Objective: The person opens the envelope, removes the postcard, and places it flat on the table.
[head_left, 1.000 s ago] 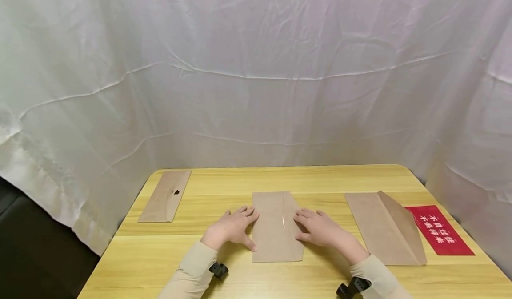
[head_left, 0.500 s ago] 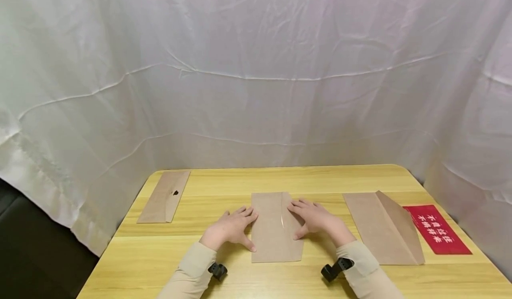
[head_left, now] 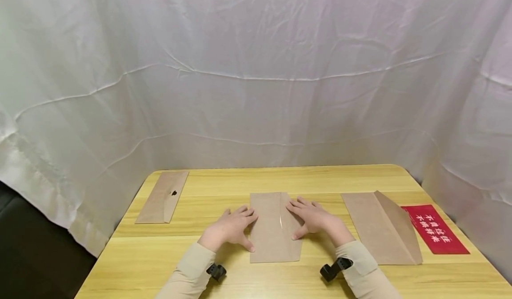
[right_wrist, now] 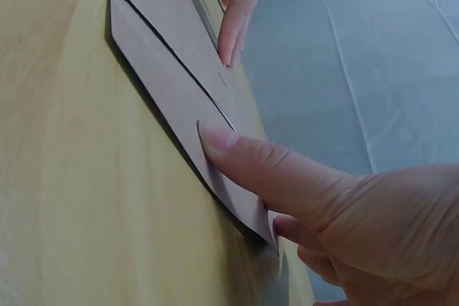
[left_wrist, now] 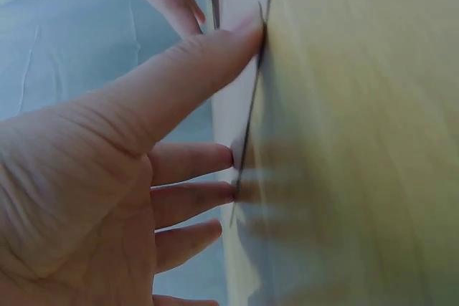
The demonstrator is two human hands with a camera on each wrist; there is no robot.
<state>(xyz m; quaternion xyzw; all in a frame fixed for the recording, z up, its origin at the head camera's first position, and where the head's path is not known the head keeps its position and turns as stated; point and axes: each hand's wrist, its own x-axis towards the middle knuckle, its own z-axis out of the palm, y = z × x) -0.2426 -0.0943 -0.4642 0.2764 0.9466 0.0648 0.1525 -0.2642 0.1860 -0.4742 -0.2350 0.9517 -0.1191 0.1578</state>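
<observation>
A brown paper envelope [head_left: 266, 232] lies flat before me, its flap [head_left: 293, 245] folded down along the right side. My left hand [head_left: 230, 229] touches its left edge with thumb and fingertips spread. In the left wrist view, that thumb [left_wrist: 215, 48] and the fairly straight fingers meet the paper edge. My right hand [head_left: 318, 219] rests on the flap side, fingers extended. From the right wrist, its thumb [right_wrist: 244, 152] lies on the flap [right_wrist: 161, 62], with the other fingers partly hidden behind the edge.
Another brown envelope [head_left: 370, 228], flap unfolded, lies to the right beside a red card [head_left: 440, 239] with white characters, which it partly overlaps. A closed envelope [head_left: 160, 199] with a dark mark sits at the back left. White cloth [head_left: 256, 112] hangs behind the wooden table [head_left: 224, 181].
My right hand has moved left and slightly away from me, from the envelope's right edge onto the flap. My left hand stays at the left edge.
</observation>
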